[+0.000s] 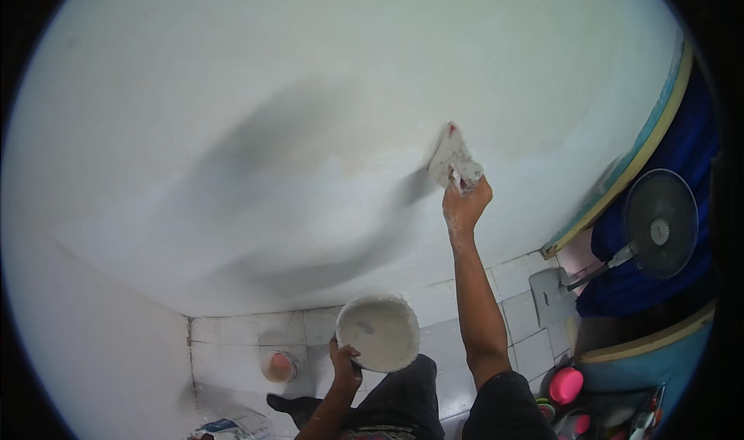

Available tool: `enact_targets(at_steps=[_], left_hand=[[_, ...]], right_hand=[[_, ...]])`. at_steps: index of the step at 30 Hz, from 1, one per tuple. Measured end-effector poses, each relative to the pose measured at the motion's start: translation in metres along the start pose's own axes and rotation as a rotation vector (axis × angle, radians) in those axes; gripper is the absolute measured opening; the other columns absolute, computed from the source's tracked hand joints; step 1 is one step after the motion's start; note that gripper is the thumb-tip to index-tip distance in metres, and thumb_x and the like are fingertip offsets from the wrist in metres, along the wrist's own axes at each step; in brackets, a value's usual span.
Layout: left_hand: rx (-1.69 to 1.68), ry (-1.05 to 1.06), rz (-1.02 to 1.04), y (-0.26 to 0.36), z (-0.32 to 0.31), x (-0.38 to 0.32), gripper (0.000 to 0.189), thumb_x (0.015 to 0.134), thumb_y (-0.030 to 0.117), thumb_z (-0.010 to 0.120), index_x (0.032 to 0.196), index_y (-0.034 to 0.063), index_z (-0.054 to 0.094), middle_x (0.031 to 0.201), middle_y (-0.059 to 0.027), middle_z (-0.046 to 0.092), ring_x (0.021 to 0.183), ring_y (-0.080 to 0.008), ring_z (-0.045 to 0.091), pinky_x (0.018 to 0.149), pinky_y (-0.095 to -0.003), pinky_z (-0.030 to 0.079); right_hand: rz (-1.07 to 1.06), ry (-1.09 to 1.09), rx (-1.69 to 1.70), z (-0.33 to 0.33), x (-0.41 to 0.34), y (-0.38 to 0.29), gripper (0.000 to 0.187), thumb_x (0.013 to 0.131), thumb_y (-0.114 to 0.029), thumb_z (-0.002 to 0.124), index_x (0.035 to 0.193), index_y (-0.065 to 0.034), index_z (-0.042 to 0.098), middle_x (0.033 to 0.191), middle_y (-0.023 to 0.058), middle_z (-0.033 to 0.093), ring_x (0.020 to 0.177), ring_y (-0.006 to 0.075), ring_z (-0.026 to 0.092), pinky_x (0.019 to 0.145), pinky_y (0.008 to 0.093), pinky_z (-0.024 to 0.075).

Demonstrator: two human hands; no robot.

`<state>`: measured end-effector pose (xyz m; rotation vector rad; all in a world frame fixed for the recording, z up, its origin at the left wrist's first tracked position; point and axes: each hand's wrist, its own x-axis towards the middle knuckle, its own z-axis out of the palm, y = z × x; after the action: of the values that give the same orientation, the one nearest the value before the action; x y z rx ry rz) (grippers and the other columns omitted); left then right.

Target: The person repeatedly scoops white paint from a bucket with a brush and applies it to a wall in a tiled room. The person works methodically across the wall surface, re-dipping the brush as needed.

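My right hand [467, 204] is closed around the handle of a plaster-covered putty knife or trowel [450, 152], whose wide blade lies at the white wall [360, 207]. A patch of faint yellowish tint shows on the wall to its left. Down near my legs, my left hand [346, 358] grips the rim and side of a round bowl [378, 333] holding pale, wet-looking compound. Whitish smears mark my right hand and wrist.
Below the wall is a tiled floor [456, 390]. A small tub [280, 366] and a crumpled bag [232, 427] stand at lower left. On the right are a standing fan [660, 230], a doorway with a blue curtain [610, 277], and a pink container [566, 386].
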<state>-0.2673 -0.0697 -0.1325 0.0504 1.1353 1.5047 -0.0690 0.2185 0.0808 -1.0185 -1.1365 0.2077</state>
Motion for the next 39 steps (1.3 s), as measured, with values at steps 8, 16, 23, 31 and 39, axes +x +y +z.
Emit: enact_targets(at_steps=[8,16,23,31,39], left_hand=[[0.079,-0.001,-0.043,0.010,-0.015,-0.013,0.084,0.057,-0.003,0.052,0.138,0.0061,0.035,0.119,-0.0171,0.051,0.104,-0.0300,0.055,0.080,-0.0359,0.053],[0.027,-0.029,0.006,0.035,-0.008,-0.016,0.084,0.056,-0.004,0.051,0.138,0.0060,0.036,0.120,-0.0162,0.051,0.107,-0.0301,0.054,0.081,-0.0360,0.053],[0.033,-0.032,0.034,0.045,-0.020,-0.022,0.083,0.055,-0.004,0.052,0.136,0.0057,0.037,0.119,-0.0161,0.051,0.108,-0.0303,0.054,0.084,-0.0354,0.052],[0.085,-0.009,0.025,0.055,-0.030,-0.027,0.082,0.055,-0.001,0.053,0.135,0.0057,0.038,0.116,-0.0161,0.051,0.107,-0.0307,0.053,0.085,-0.0386,0.051],[-0.008,-0.040,0.058,0.050,-0.017,-0.025,0.075,0.058,0.001,0.051,0.132,0.0088,0.040,0.113,-0.0134,0.052,0.104,-0.0296,0.054,0.082,-0.0379,0.051]], right_hand=[[-0.554,-0.326,-0.566,0.081,-0.004,-0.046,0.068,0.072,-0.005,0.069,0.138,-0.0073,0.050,0.086,0.0174,0.064,0.083,0.0360,0.061,0.078,0.0478,0.0494],[-0.540,-0.598,-0.639,0.041,-0.085,0.016,0.063,0.074,-0.008,0.070,0.135,-0.0074,0.052,0.088,0.0178,0.066,0.085,0.0366,0.063,0.085,0.0488,0.0490],[-0.437,-0.472,-0.530,0.055,-0.035,-0.099,0.060,0.072,-0.009,0.070,0.131,-0.0097,0.056,0.092,0.0195,0.065,0.088,0.0376,0.063,0.083,0.0477,0.0497],[-0.451,-0.583,-0.667,0.098,-0.071,-0.055,0.049,0.081,-0.013,0.063,0.129,-0.0065,0.056,0.086,0.0159,0.068,0.087,0.0347,0.065,0.083,0.0467,0.0502],[-0.473,-0.485,-0.764,0.039,-0.051,-0.036,0.070,0.071,-0.017,0.074,0.138,-0.0180,0.052,0.103,0.0157,0.065,0.098,0.0336,0.062,0.090,0.0465,0.0488]])
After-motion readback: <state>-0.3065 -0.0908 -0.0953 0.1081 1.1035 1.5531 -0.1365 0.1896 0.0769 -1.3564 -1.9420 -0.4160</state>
